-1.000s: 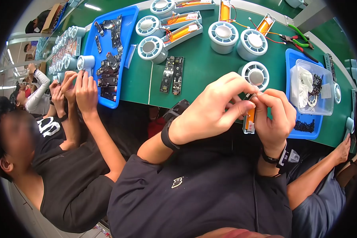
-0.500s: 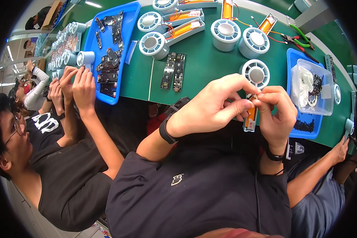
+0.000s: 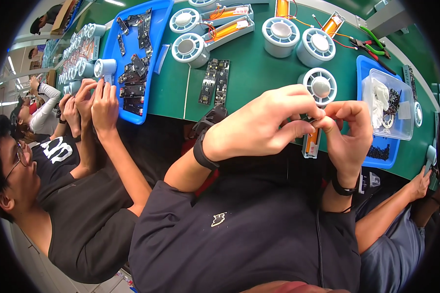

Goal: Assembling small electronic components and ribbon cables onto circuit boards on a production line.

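A light-blue handheld fan (image 3: 320, 87) lies in front of me, its grille head away from me. Its open handle, holding an orange battery (image 3: 312, 141), points toward me at the table's near edge. My left hand (image 3: 261, 122) reaches across from the left, thumb and forefinger pinched over the fan's neck. Against those fingertips my right hand (image 3: 349, 134) is pinched too, its other fingers curled. Whatever small part sits between the fingertips is hidden. Two narrow black circuit boards (image 3: 208, 82) lie side by side on the green table, left of my hands.
More open fans (image 3: 189, 50) with orange batteries and wires stand beyond my hands. Wire cutters (image 3: 374, 48) lie at the far right. A blue tray (image 3: 113, 68) of circuit boards is left; another blue tray (image 3: 387, 162) holds a clear box (image 3: 405, 128). Co-workers sit on both sides.
My view has shifted slightly. Both hands stay pinched together over the fan's neck; the right hand's fingers have turned a little, and a small light-coloured bit between the fingertips is now covered.
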The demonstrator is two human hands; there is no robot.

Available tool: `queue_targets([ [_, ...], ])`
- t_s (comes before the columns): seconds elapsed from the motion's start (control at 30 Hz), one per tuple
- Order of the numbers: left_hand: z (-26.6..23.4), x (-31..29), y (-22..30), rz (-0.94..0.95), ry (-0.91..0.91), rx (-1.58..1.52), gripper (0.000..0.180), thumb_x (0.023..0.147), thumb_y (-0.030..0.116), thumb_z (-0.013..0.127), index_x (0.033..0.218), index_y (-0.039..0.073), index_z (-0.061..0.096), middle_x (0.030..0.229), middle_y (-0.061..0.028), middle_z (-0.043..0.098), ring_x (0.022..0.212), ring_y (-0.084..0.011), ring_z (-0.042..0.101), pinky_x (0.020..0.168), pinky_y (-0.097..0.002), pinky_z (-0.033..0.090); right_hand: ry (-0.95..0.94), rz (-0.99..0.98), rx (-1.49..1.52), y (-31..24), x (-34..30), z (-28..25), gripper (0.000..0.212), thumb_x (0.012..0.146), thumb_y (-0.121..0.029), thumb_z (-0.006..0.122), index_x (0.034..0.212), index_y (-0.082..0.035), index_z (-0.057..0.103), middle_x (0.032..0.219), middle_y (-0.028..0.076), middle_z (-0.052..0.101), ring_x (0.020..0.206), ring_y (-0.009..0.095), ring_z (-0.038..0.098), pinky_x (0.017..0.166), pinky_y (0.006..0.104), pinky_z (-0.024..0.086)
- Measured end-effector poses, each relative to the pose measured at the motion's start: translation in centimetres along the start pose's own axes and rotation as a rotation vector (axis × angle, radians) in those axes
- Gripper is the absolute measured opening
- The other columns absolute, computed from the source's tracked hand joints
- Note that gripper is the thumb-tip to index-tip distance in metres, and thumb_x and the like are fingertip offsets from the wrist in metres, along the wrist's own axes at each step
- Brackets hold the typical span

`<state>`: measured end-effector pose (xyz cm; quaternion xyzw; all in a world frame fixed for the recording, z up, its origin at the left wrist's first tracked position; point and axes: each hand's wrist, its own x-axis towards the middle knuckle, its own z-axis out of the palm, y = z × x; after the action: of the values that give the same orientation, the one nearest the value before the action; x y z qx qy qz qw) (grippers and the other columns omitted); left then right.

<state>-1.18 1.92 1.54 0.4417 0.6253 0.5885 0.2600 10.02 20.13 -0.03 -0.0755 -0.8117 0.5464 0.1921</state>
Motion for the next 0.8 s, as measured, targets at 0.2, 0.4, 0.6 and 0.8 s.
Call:
queue_targets([
  [0.2,-0.6,0.0,-0.5,0.157,-0.003,0.177,0.026,0.092,-0.01,0.065,0.118,-0.002,0.065,0.109,-0.0135,0.064,0.093,-0.0223,0.07,0.072,-0.032,0.06,-0.02,-0.149,-0.138,-0.7,0.0,0.1,0.021,0.083,0.009,0.076,0.092,-0.001,0.06,0.088,0.009,0.066,0.073,0.014,0.06,0.064,0.0248,0.047],
  [0.4,-0.7,0.0,0.3,0.009,0.13,0.31,0.026,0.093,-0.009,0.064,0.117,-0.002,0.065,0.109,-0.014,0.065,0.087,-0.0228,0.071,0.072,-0.0322,0.059,-0.363,-0.22,-0.507,-3.7,-0.9,-1.0,0.023,0.077,0.013,0.07,0.096,0.0,0.067,0.093,0.011,0.063,0.073,0.02,0.061,0.066,0.029,0.05],
  [0.6,-0.9,-0.3,-0.1,-0.031,0.176,0.295,0.025,0.093,-0.008,0.066,0.117,-0.002,0.066,0.108,-0.0142,0.066,0.083,-0.0228,0.071,0.072,-0.0314,0.059,-0.341,-0.372,-0.58,-2.2,-0.4,-1.3,0.026,0.077,0.01,0.07,0.1,0.0,0.072,0.101,0.013,0.061,0.083,0.024,0.065,0.069,0.032,0.052],
  [0.8,-1.3,-0.5,0.4,0.076,0.175,0.413,0.033,0.085,-0.005,0.077,0.116,0.0,0.067,0.106,-0.0127,0.067,0.086,-0.0241,0.071,0.074,-0.0325,0.059,-0.07,-0.113,-0.269,-1.3,-1.5,-0.7,0.016,0.088,0.009,0.071,0.101,0.001,0.071,0.099,0.012,0.065,0.087,0.021,0.066,0.073,0.0309,0.053],
])
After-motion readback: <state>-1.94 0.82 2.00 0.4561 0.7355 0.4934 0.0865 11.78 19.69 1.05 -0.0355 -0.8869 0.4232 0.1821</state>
